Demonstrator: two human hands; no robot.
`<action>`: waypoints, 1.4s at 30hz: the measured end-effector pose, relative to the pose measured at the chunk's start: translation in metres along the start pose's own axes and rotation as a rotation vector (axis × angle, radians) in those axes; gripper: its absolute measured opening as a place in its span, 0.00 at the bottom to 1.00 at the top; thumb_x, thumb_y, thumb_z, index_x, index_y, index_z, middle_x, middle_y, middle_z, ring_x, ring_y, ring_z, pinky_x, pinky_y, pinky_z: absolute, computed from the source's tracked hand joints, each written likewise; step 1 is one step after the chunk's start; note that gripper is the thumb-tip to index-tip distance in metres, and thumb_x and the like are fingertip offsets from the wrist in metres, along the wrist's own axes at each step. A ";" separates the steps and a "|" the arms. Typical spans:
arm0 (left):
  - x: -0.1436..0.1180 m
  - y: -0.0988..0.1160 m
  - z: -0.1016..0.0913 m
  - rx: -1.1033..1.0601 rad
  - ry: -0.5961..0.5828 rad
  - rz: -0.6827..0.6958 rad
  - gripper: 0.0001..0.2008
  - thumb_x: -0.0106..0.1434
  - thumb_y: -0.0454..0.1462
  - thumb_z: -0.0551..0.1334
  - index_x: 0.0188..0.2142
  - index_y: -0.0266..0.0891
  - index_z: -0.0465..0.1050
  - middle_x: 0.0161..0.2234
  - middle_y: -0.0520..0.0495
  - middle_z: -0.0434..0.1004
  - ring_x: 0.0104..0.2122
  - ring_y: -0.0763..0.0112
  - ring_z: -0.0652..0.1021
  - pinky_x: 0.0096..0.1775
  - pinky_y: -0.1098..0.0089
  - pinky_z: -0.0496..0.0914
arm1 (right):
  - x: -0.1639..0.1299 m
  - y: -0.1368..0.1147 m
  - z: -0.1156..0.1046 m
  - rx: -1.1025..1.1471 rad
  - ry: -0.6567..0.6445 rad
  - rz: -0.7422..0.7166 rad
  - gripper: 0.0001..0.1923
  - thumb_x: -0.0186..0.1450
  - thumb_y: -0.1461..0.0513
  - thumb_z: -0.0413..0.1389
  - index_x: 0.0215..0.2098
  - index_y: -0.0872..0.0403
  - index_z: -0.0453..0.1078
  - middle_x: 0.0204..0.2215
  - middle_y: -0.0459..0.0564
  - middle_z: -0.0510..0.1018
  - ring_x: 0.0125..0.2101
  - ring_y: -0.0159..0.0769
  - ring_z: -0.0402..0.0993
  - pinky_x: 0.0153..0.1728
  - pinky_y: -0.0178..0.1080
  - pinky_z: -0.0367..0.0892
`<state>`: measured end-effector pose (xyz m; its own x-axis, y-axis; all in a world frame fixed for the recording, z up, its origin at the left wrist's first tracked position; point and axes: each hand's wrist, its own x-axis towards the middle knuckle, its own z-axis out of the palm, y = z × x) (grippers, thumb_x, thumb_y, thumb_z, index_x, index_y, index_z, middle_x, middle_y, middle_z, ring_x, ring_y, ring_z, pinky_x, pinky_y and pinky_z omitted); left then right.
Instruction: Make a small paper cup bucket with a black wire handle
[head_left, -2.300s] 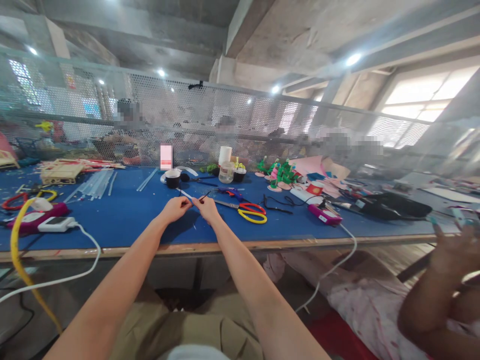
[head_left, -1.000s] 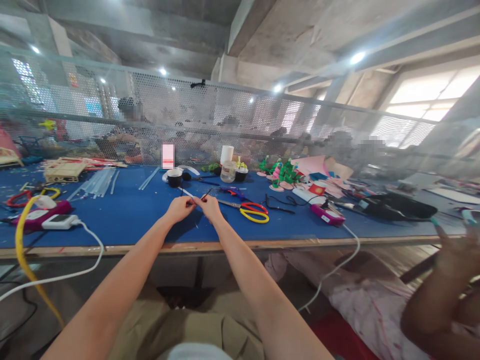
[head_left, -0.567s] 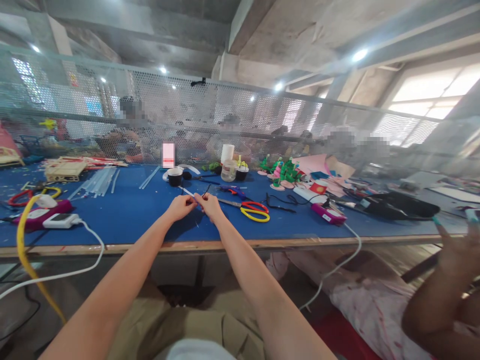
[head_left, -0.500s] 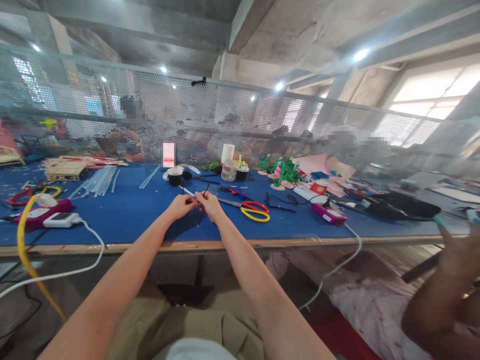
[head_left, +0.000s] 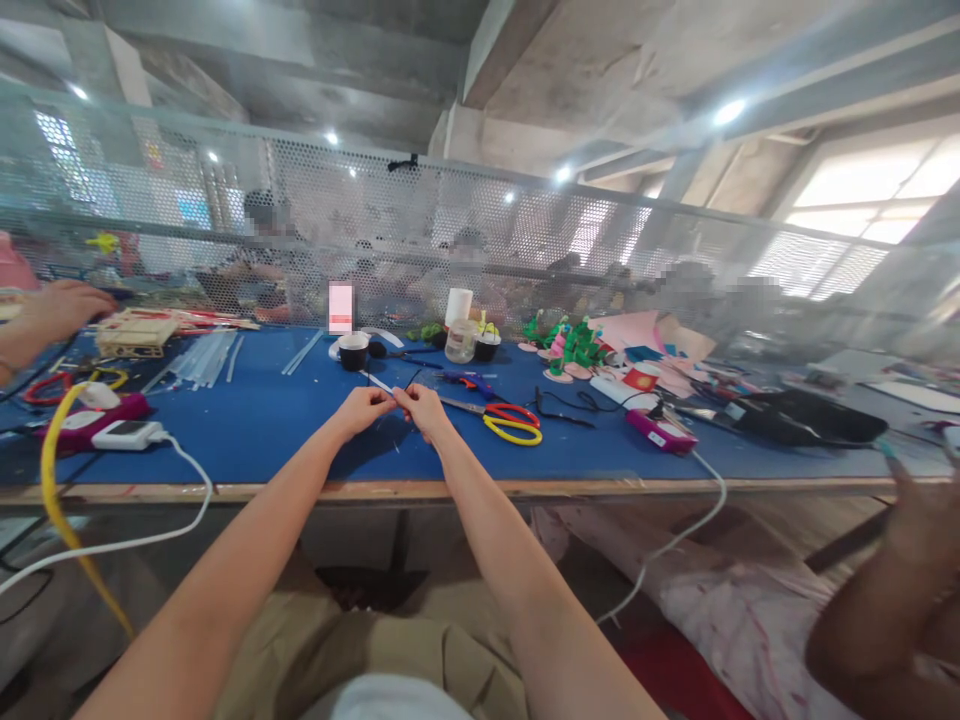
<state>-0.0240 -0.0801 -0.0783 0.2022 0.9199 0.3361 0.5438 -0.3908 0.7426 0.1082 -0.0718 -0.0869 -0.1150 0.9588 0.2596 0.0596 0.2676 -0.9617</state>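
I receive strong glare from the large white paned window point(head_left: 855, 180) at upper right and the small white ceiling lamp point(head_left: 729, 112) to its left. Under the flat blue tabletop point(head_left: 255, 430) it is dim; the side edges look stretched, blurred.

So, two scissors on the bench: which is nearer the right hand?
The scissors just right of the right hand, blades toward it. The other pair lies at far left, by the yellow cable.

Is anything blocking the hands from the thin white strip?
Nothing visible is: the thin white strip runs right up to the left hand and right hand, whose pinched fingers hide its near end.
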 end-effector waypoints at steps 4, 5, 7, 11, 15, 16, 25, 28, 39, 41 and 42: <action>0.000 0.000 -0.001 0.007 -0.020 0.025 0.15 0.51 0.43 0.54 0.24 0.32 0.71 0.19 0.53 0.68 0.21 0.75 0.65 0.24 0.74 0.58 | 0.001 0.000 0.000 -0.020 0.012 0.005 0.17 0.50 0.52 0.54 0.16 0.54 0.55 0.11 0.38 0.61 0.12 0.23 0.54 0.15 0.30 0.54; 0.000 0.000 -0.001 0.012 -0.025 0.033 0.15 0.51 0.43 0.54 0.24 0.32 0.71 0.20 0.52 0.69 0.22 0.75 0.65 0.25 0.74 0.59 | 0.001 -0.001 0.000 -0.026 0.014 0.005 0.17 0.50 0.52 0.53 0.16 0.54 0.55 0.11 0.38 0.61 0.12 0.23 0.54 0.15 0.30 0.54; 0.000 0.001 -0.002 0.029 -0.031 0.050 0.14 0.51 0.42 0.54 0.25 0.32 0.72 0.20 0.52 0.70 0.22 0.75 0.66 0.26 0.74 0.59 | 0.001 0.000 0.000 -0.040 0.019 0.005 0.17 0.51 0.52 0.53 0.16 0.54 0.55 0.10 0.38 0.60 0.12 0.23 0.54 0.15 0.30 0.54; 0.001 0.001 -0.004 0.083 -0.018 0.073 0.12 0.51 0.40 0.55 0.23 0.33 0.72 0.18 0.52 0.69 0.21 0.75 0.66 0.25 0.74 0.59 | 0.001 0.001 0.000 -0.080 0.033 0.003 0.17 0.51 0.52 0.53 0.15 0.54 0.55 0.09 0.38 0.59 0.12 0.24 0.53 0.15 0.30 0.53; 0.002 0.001 -0.004 0.133 0.011 0.074 0.12 0.50 0.40 0.56 0.22 0.33 0.71 0.17 0.52 0.68 0.20 0.75 0.65 0.24 0.74 0.57 | 0.003 0.004 0.000 -0.129 0.066 -0.011 0.16 0.51 0.53 0.52 0.15 0.54 0.55 0.09 0.38 0.58 0.14 0.25 0.54 0.17 0.31 0.52; 0.002 0.001 -0.004 0.139 0.015 0.073 0.12 0.50 0.40 0.56 0.22 0.33 0.71 0.17 0.52 0.68 0.20 0.75 0.65 0.24 0.74 0.57 | 0.003 0.005 -0.001 -0.140 0.072 -0.015 0.16 0.51 0.53 0.53 0.15 0.54 0.55 0.09 0.38 0.58 0.14 0.25 0.54 0.17 0.31 0.52; 0.002 -0.001 0.003 0.126 0.022 0.064 0.10 0.48 0.40 0.56 0.20 0.33 0.69 0.16 0.53 0.66 0.19 0.76 0.64 0.23 0.75 0.57 | 0.003 0.004 -0.001 -0.176 0.086 -0.040 0.17 0.49 0.52 0.53 0.14 0.54 0.55 0.10 0.38 0.57 0.17 0.26 0.55 0.18 0.31 0.51; 0.002 0.000 0.003 0.105 0.018 0.053 0.11 0.48 0.40 0.56 0.19 0.33 0.69 0.15 0.54 0.65 0.18 0.77 0.63 0.22 0.75 0.56 | 0.001 0.002 0.000 -0.155 0.059 -0.038 0.17 0.50 0.52 0.53 0.15 0.54 0.56 0.11 0.38 0.58 0.16 0.25 0.55 0.17 0.30 0.52; 0.001 0.005 0.002 0.056 0.013 0.036 0.14 0.50 0.42 0.55 0.19 0.32 0.69 0.14 0.55 0.62 0.18 0.78 0.61 0.22 0.75 0.55 | 0.003 0.004 0.000 -0.146 0.057 -0.066 0.16 0.52 0.52 0.51 0.16 0.54 0.55 0.12 0.38 0.59 0.15 0.24 0.54 0.17 0.30 0.54; 0.001 0.006 0.002 0.055 0.011 0.044 0.14 0.50 0.42 0.54 0.20 0.32 0.69 0.15 0.55 0.63 0.19 0.77 0.62 0.22 0.75 0.56 | 0.005 0.006 -0.001 -0.168 0.073 -0.083 0.16 0.52 0.53 0.51 0.16 0.54 0.55 0.12 0.38 0.58 0.16 0.25 0.54 0.18 0.30 0.53; 0.001 0.006 0.002 0.055 0.010 0.049 0.14 0.50 0.42 0.54 0.20 0.32 0.70 0.15 0.54 0.64 0.19 0.77 0.62 0.23 0.75 0.57 | 0.005 0.007 -0.001 -0.179 0.079 -0.089 0.16 0.52 0.53 0.51 0.16 0.54 0.55 0.12 0.39 0.58 0.17 0.25 0.55 0.18 0.30 0.53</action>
<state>-0.0191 -0.0815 -0.0748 0.2213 0.8993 0.3771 0.5777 -0.4325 0.6923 0.1086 -0.0649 -0.0920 -0.0505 0.9331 0.3560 0.2281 0.3578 -0.9055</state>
